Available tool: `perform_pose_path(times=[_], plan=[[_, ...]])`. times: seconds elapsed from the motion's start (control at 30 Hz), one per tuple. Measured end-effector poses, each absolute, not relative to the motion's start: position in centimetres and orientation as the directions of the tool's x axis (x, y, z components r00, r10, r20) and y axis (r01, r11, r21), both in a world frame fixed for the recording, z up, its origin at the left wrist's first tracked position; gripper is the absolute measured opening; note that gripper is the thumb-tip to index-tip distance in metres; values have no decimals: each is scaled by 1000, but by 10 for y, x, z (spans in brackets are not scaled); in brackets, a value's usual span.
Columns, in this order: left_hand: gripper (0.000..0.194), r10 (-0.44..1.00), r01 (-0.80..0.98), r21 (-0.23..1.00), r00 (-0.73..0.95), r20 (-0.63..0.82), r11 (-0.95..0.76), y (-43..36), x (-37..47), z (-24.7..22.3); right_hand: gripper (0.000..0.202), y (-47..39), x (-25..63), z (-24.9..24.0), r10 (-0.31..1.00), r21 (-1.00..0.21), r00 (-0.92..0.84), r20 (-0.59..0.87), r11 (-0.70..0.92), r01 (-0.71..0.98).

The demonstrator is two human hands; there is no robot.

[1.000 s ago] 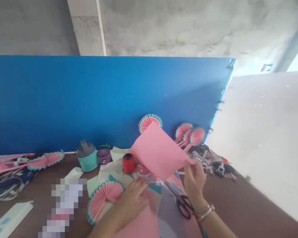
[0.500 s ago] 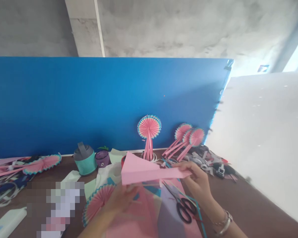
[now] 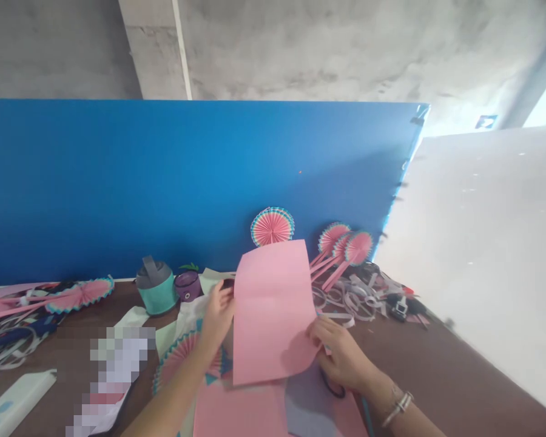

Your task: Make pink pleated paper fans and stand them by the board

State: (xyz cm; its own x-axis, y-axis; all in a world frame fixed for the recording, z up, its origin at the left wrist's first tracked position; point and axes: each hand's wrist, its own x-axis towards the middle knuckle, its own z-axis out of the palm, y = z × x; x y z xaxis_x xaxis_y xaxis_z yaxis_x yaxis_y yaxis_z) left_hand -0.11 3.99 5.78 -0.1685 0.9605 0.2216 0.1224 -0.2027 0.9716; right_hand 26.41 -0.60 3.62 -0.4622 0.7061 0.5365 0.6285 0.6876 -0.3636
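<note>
A pink paper sheet (image 3: 273, 309) is held up over the table, with a faint crease across it. My left hand (image 3: 218, 318) grips its left edge. On the lower right edge, the fingers of my right hand (image 3: 337, 352) are closed. Under the sheet lie more pink paper (image 3: 241, 413) and a purple-grey piece (image 3: 310, 397). Scissors (image 3: 334, 385) are mostly hidden beside my right hand. A pleated pink fan with blue edging (image 3: 177, 361) lies partly behind my left forearm.
Fans (image 3: 273, 226) lean on the blue panel (image 3: 164, 182), several at right (image 3: 358, 247). A teal cup (image 3: 157, 294), a purple pot (image 3: 188, 285), paper strips (image 3: 355, 297) and a white power strip (image 3: 18, 400) sit on the brown table (image 3: 418, 376).
The pink sheet, seen folded and edge-on before, is now opened out and upright. My left hand has moved up to its left edge; my right hand has moved slightly down and left.
</note>
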Motion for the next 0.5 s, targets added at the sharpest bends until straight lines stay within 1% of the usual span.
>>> perform_pose_path(times=[0.03, 0.07, 0.1, 0.13, 0.17, 0.2, 0.27, 0.33, 0.43, 0.5], plan=[[58, 918, 281, 910, -171, 358, -303, 30, -1, 50, 27, -3, 266, 27, 767, -407, -461, 447, 633, 658], [52, 883, 409, 818, -59, 465, -404, 18, -1, 43, 25, -1, 267, 20, 805, -442, -469, 363, 591, 674], [44, 848, 494, 712, 108, 518, -498, 5, 0, 37, 24, 1, 269, 16, 830, -477, -469, 300, 557, 680], [38, 820, 538, 622, 313, 479, -568, -8, 1, 32, 24, 1, 271, 14, 846, -507, -471, 249, 528, 681], [34, 779, 547, 556, 482, 402, -626, -20, 2, 29, 25, 0, 272, 14, 855, -534, -477, 205, 506, 678], [35, 748, 554, 516, 577, 328, -654, -29, 3, 26, 25, -1, 273, 16, 860, -555, -481, 172, 488, 674], [35, 759, 606, 491, 617, 207, -626, -39, 4, 21, 24, -4, 275, 22, 863, -583, -488, 130, 464, 667], [31, 809, 668, 492, 570, 144, -558, -40, 4, 18, 19, -7, 274, 27, 865, -616, -490, 110, 446, 649], [20, 844, 704, 494, 520, 131, -511, -33, 0, 15, 10, -7, 272, 27, 862, -669, -502, 77, 418, 615], [13, 843, 704, 483, 515, 159, -521, -30, -4, 13, 4, -6, 270, 21, 860, -669, -507, 63, 413, 617]])
